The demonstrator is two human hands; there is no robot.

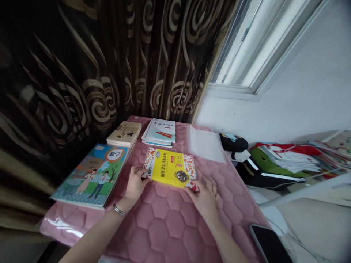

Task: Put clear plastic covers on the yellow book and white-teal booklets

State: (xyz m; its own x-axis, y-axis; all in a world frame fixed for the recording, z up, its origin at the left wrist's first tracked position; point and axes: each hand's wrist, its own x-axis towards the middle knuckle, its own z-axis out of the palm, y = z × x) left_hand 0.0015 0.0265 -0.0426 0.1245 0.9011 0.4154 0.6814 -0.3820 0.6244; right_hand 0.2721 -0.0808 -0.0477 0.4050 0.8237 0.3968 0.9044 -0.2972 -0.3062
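The yellow book [170,167] lies between the fingers of the left hand [136,183] and right hand [205,198], which grip its near corners. It looks light, fairly stiff, perhaps slick; its short ends seem the surest hold. It reads 钢铁是怎样炼成的; left of the fingers, the blue book [93,177] reads 数学

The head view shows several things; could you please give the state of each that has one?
Yellow book: closed, cover up
Left hand: holding the book's left end
Right hand: holding its right end
Blue textbook: closed
Beige books: closed, stacked
White books: closed, stacked
Phone: screen dark
Curtain: hanging in folds
Window: openness unclear
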